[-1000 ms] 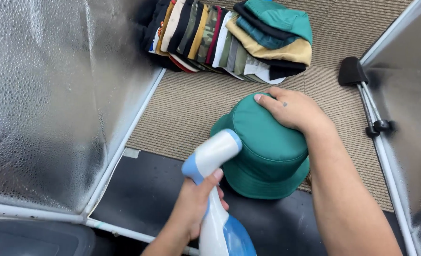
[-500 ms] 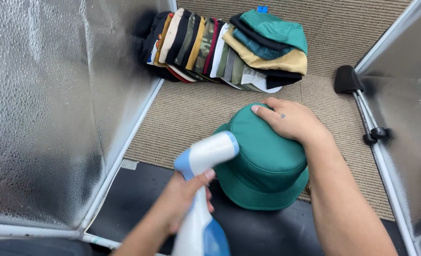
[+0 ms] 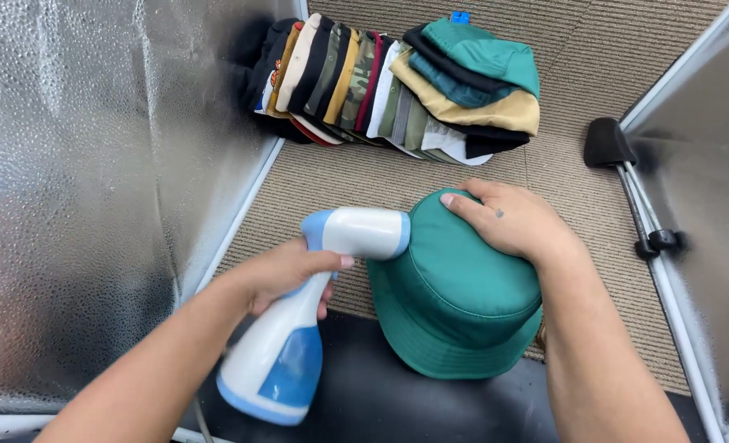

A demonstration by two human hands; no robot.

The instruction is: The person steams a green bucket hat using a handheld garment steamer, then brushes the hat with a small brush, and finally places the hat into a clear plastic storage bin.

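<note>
A green bucket hat [image 3: 455,303] stands crown up at the centre, partly on a black mat [image 3: 373,394]. My right hand [image 3: 508,217] rests flat on top of its crown, holding it down. My left hand [image 3: 287,271] grips the handle of a white and blue handheld garment steamer [image 3: 299,328]. The steamer's head [image 3: 360,232] presses against the left side of the hat's crown.
A row of several folded hats and caps [image 3: 381,90] lies on the ribbed beige carpet [image 3: 578,164] at the back. Silver reflective panels stand at the left [image 3: 77,180] and right [image 3: 709,189]. A black stand foot [image 3: 609,143] sits by the right panel.
My left hand has tilted the steamer and swung its head rightward against the hat's side. My right hand stays on the crown. The view has moved closer.
</note>
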